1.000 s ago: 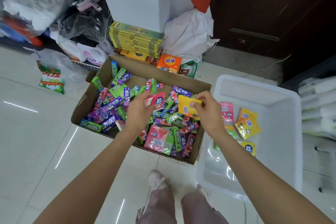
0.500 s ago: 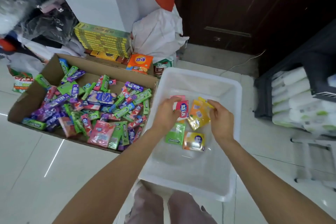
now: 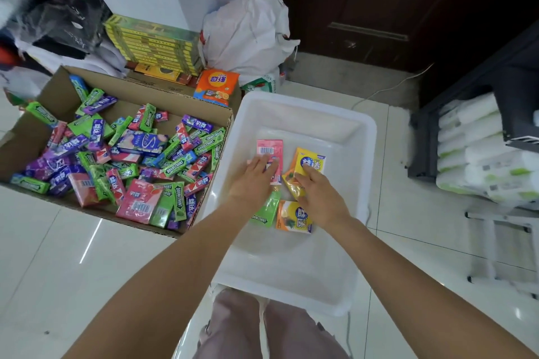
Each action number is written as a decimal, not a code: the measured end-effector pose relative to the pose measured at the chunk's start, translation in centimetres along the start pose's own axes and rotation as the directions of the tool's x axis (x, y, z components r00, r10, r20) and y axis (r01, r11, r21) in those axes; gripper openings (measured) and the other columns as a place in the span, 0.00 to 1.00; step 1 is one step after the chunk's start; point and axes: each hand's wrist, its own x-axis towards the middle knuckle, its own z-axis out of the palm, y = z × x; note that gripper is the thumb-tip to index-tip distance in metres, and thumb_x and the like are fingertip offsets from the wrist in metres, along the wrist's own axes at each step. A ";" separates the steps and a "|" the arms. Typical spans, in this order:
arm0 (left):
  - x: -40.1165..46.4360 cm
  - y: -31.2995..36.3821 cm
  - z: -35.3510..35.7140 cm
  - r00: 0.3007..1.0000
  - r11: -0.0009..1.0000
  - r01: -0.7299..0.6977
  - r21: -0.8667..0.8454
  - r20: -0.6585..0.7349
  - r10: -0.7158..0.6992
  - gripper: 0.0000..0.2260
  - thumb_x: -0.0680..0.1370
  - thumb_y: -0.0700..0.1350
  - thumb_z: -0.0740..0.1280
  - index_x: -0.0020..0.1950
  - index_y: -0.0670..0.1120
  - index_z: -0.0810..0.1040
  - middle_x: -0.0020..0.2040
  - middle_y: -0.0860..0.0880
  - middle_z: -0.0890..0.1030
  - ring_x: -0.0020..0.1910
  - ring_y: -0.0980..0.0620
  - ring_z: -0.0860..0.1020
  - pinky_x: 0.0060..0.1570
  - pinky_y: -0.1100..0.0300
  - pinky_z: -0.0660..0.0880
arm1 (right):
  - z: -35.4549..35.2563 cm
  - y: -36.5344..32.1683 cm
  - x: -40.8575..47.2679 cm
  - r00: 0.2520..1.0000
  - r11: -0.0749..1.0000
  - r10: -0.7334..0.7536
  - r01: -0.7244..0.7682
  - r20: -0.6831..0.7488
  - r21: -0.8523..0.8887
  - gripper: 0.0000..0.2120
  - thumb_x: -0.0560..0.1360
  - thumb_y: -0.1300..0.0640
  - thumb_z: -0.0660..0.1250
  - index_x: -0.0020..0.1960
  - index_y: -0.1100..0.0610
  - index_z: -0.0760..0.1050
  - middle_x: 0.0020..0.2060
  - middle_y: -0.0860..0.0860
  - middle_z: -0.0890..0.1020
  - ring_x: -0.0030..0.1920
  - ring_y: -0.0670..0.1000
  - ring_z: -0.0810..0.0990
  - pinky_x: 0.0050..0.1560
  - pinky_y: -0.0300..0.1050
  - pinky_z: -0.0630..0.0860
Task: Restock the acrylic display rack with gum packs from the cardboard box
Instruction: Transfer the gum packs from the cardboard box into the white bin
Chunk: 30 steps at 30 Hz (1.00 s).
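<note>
The cardboard box (image 3: pixel 55 90) on the floor at left is full of loose gum packs (image 3: pixel 140 160) in green, purple and pink. A white plastic tub (image 3: pixel 306 102) stands to its right, in front of my knees. In the tub, my left hand (image 3: pixel 253 181) rests with straight fingers on a pink pack (image 3: pixel 269 148). My right hand (image 3: pixel 318 195) touches a yellow pack (image 3: pixel 312 159) lying over a crinkled orange one (image 3: pixel 291 183). A green Doublemint pack (image 3: pixel 267 211) and an orange-yellow pack (image 3: pixel 294 217) lie between my wrists. No acrylic rack is in view.
Behind the box are a stack of yellow-green cartons (image 3: pixel 154 44), an orange packet (image 3: pixel 217 86) and a white bag (image 3: pixel 248 35). A dark door (image 3: pixel 379 3) is at the back. A dark shelf with white paper rolls (image 3: pixel 481 154) stands at right.
Both hands carried packs from the cardboard box across to the white tub and lowered them onto its floor. The view swung right with them.
</note>
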 end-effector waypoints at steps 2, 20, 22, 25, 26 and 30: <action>-0.5 0.0 -0.6 0.999 0.999 -0.007 -0.037 -0.039 0.006 0.27 0.80 0.46 0.59 0.77 0.49 0.51 0.78 0.48 0.50 0.76 0.48 0.49 0.74 0.54 0.48 | -0.5 -0.5 0.1 1.000 0.998 0.025 -0.024 -0.019 0.066 0.22 0.78 0.58 0.61 0.71 0.51 0.65 0.75 0.49 0.58 0.73 0.51 0.59 0.67 0.49 0.67; -9.8 -25.3 -8.7 0.884 0.933 0.221 -0.285 -0.344 -0.315 0.21 0.77 0.41 0.61 0.70 0.42 0.67 0.71 0.41 0.65 0.67 0.41 0.66 0.63 0.46 0.69 | -1.3 -27.4 8.0 0.918 0.920 -0.329 0.364 -0.219 0.142 0.18 0.77 0.65 0.60 0.66 0.57 0.73 0.62 0.52 0.75 0.64 0.52 0.70 0.63 0.43 0.66; -9.7 -28.5 -8.5 0.891 0.927 0.252 -0.277 -0.308 -0.334 0.22 0.77 0.41 0.62 0.71 0.43 0.66 0.71 0.41 0.64 0.68 0.41 0.65 0.64 0.46 0.68 | -0.1 -29.6 9.4 0.931 0.933 -0.317 0.340 -0.184 0.114 0.20 0.77 0.64 0.60 0.69 0.57 0.69 0.64 0.53 0.73 0.66 0.53 0.69 0.65 0.45 0.66; -9.4 -32.1 -8.1 0.897 0.909 0.302 -0.288 -0.238 -0.373 0.23 0.78 0.43 0.62 0.73 0.44 0.63 0.74 0.42 0.60 0.71 0.41 0.60 0.68 0.47 0.63 | 1.7 -31.6 11.4 0.963 0.964 -0.249 0.257 -0.097 0.074 0.26 0.78 0.62 0.62 0.74 0.55 0.60 0.70 0.53 0.67 0.70 0.53 0.64 0.69 0.48 0.63; -9.3 -33.0 -7.8 0.902 0.907 0.306 -0.291 -0.216 -0.374 0.24 0.79 0.45 0.62 0.74 0.45 0.61 0.75 0.42 0.59 0.73 0.41 0.58 0.69 0.47 0.61 | 2.3 -32.0 12.0 0.972 0.973 -0.222 0.226 -0.075 0.052 0.28 0.77 0.61 0.63 0.75 0.55 0.58 0.70 0.53 0.66 0.70 0.54 0.63 0.69 0.49 0.63; -8.6 -34.9 -6.6 0.939 0.914 0.295 -0.279 -0.090 -0.331 0.28 0.79 0.51 0.62 0.76 0.48 0.56 0.76 0.44 0.55 0.75 0.42 0.53 0.71 0.47 0.57 | 4.3 -32.6 13.9 0.995 0.993 -0.097 0.099 0.034 -0.066 0.34 0.76 0.58 0.66 0.77 0.51 0.52 0.70 0.56 0.65 0.70 0.58 0.63 0.68 0.53 0.65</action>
